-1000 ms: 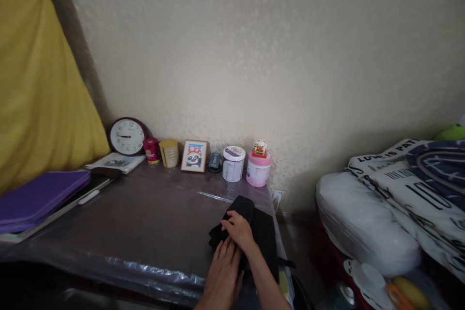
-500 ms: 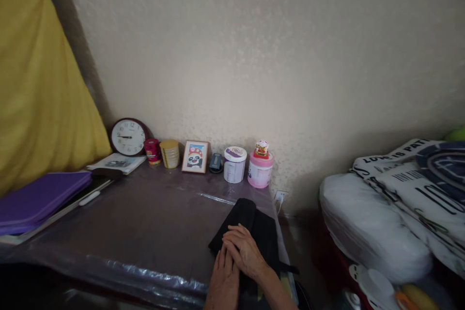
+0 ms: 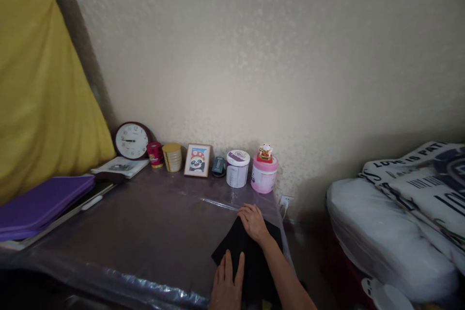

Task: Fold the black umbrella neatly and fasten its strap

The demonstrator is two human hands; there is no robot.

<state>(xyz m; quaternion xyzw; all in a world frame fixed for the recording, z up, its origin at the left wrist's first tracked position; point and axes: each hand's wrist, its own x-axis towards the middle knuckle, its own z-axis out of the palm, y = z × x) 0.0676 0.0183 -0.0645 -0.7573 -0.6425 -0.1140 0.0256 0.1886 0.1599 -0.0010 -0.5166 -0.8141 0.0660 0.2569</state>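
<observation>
At the left, the left hand [image 3: 227,285] lies palm down, fingers spread and clasping nothing, on the near left part of the black fabric item [image 3: 250,262], which rests at the right end of the worktop [image 3: 152,227]. The item lies flat in what appear to be overlapping panels; folding is judged partly complete, with alignment of the outer edges remaining. The right hand [image 3: 253,224] covers the far edge, fingers together; whether its grip holds fabric cannot be determined.

Cloth [image 3: 231,241] on table [image 3: 152,232], 2 tubs [image 3: 237,176] behind it
</observation>
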